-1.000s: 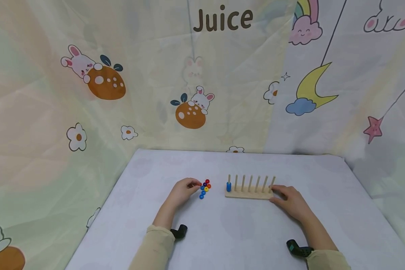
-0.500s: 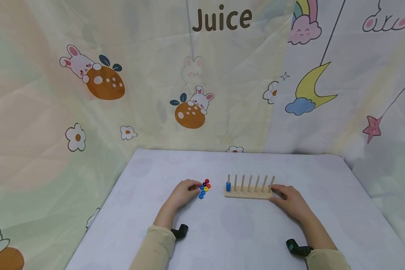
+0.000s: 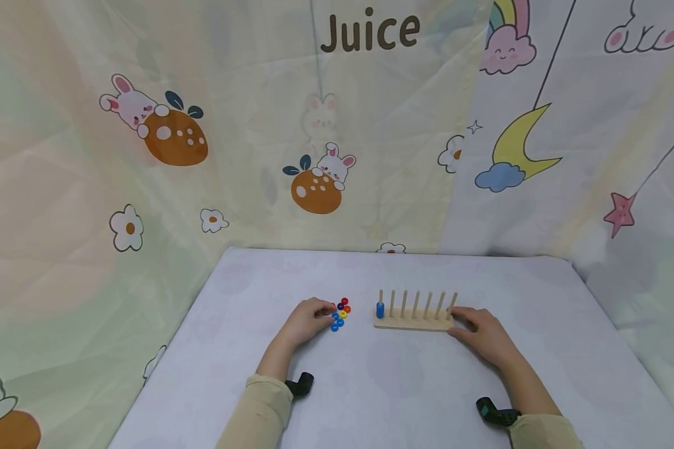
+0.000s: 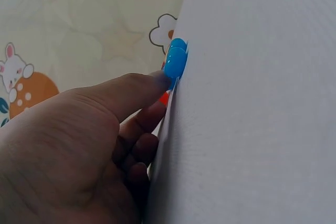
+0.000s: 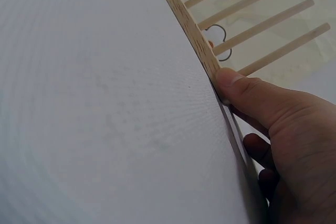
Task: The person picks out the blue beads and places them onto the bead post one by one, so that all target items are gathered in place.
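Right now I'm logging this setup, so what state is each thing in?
Peg board: flat on the table.
Leftmost peg: holding stacked blue beads.
Other six pegs: bare.
Loose beads: mixed colours, clustered left of the board.
Left hand: fingers bent, thumb against a blue bead; whether it pinches is unclear.
Right hand: gripping the board's right end.
Backdrop: hanging behind the table, lightly creased.

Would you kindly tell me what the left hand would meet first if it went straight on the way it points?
The left hand would likely meet the loose beads first, probably a blue one; whether it is touching them is unclear. The wooden stand lies beyond.
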`<state>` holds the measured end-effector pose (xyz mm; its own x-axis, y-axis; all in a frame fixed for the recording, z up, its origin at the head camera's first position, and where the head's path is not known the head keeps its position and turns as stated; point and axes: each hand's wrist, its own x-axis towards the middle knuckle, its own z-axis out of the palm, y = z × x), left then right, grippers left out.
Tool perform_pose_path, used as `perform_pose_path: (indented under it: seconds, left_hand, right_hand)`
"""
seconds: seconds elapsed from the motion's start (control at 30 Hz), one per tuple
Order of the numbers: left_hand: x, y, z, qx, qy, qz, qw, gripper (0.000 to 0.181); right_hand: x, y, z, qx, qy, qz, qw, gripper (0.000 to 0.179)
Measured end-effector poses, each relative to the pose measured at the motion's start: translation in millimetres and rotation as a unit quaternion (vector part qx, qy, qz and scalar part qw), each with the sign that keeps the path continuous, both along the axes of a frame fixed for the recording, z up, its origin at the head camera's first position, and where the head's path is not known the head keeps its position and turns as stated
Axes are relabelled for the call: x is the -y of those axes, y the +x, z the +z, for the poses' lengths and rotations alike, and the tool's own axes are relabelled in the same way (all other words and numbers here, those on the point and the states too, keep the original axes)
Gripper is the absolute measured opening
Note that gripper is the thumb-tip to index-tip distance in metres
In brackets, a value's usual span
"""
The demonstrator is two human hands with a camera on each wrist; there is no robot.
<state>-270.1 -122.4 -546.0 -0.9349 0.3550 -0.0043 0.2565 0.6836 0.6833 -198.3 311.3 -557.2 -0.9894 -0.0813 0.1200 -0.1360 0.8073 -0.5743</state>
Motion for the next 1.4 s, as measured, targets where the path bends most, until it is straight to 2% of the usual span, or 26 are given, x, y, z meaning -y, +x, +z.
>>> perform_pose_path:
  seconds: [0.23,0.47,0.9,1.2,1.4]
  left_hand:
    - [-0.6,1.4,1.7,-0.009,-0.007,-0.005,0.9999,0.023]
    - [-2.4,-1.1,-3.0,-0.026,-0.018,-0.004,0.9995,0.021]
    - [-2.8,-0.6,-2.7,-0.011,-0.010,0.018,0.9997,0.023]
    - [-5.5,3.2,10.8,0.020,0.019,0.049,0.9984,0.020]
    - [-12.0,0.5,26.3,0.019,0.036,0.050,0.9979,0.019]
  right_hand:
    - [0,0.1,-0.6,-0.008,0.008,0.000,0.9999,0.055]
    - [0,-0.5,-1.2,-0.005,0.006,0.003,1.0000,0.057]
    - [0,-0.2,-1.6,0.002,-0.005,-0.002,1.0000,0.058]
    - [0,0.1,-1.7,-0.003,0.002,-0.001,1.0000,0.057]
    - [0,-0.1,-1.5,-0.004,0.002,0.000,1.0000,0.056]
